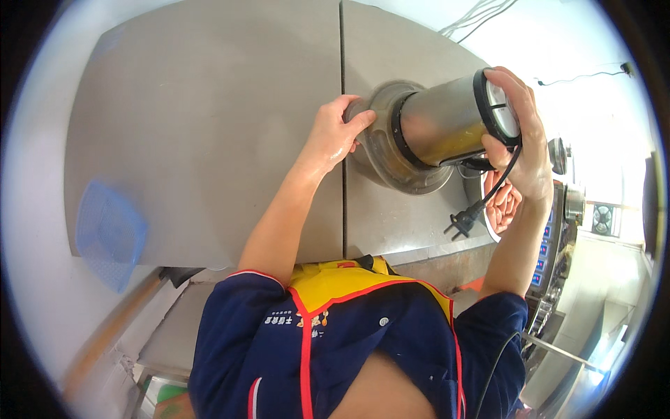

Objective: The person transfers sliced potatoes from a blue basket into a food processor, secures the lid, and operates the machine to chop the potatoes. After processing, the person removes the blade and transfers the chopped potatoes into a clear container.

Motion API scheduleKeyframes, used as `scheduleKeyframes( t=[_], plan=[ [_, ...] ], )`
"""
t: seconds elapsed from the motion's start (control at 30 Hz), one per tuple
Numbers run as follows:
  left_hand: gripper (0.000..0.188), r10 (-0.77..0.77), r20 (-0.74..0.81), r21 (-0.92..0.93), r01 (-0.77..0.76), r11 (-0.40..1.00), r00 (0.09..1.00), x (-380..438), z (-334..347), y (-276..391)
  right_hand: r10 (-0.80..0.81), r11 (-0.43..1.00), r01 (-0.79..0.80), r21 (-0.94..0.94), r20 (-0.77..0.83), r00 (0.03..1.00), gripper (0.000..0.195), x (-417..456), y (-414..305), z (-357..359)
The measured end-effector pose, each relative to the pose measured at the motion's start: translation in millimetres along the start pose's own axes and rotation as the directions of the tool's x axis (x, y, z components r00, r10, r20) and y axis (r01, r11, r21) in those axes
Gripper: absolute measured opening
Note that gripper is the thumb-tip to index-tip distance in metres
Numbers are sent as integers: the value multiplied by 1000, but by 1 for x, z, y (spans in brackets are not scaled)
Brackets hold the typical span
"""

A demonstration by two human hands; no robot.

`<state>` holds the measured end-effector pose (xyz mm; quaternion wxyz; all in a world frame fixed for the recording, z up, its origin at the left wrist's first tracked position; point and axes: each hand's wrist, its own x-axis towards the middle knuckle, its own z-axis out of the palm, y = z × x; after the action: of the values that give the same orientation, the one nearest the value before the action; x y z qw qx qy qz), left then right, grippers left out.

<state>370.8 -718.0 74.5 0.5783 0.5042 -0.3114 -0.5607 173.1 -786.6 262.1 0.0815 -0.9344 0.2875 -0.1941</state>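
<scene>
A kitchen appliance, like a blender or food chopper, has a cylindrical steel motor housing (pixel 445 118) joined to a wide, cloudy see-through vessel (pixel 382 157). With thumb and fingers, my left hand (pixel 335 131) pinches the vessel's near-left edge or handle. My right hand (pixel 523 125) clasps the housing's black-rimmed end, which has light panels. A black power cord with a two-pin plug (pixel 463 222) dangles below that hand, connected to nothing. The appliance leans towards the right; whether its vessel rests fully on the steel worktop (pixel 209 131) cannot be told.
Right of the vessel, partly behind my right forearm, a bowl holds pink sausage-like pieces (pixel 505 207). A blue plastic mesh basket (pixel 111 233) sits at the worktop's left edge. A seam (pixel 343 209) divides the top. Cooking equipment with lit displays (pixel 542 251) stands far right.
</scene>
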Motion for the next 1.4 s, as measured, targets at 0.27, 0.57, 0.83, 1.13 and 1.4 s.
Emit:
scheduleKeyframes(
  t=[0.27, 0.57, 0.83, 1.13, 1.4],
  plan=[
    [37, 4, -26, -33, -4, 999, 1000, 0, 12, 0, 112, 918, -138, -371, -90, 990, 67, -13, -10, 12],
    [36, 34, -49, 23, -33, 999, 998, 0, 13, 6, -35, 989, 46, -144, 74, 997, 73, 9, -4, -5],
    [38, 100, -39, 54, -98, 994, 994, 5, 15, -3, 378, 888, -386, -248, -81, 922, 51, 3, -8, 3],
    [40, 170, -66, 133, -160, 978, 983, 8, 14, -9, 500, 865, -501, -18, -55, 864, 49, 2, 28, -19],
    [38, 219, -90, 109, -209, 972, 972, 18, 17, -23, 312, 947, -320, -3, -212, 926, 64, -13, 34, -33]
  ],
)
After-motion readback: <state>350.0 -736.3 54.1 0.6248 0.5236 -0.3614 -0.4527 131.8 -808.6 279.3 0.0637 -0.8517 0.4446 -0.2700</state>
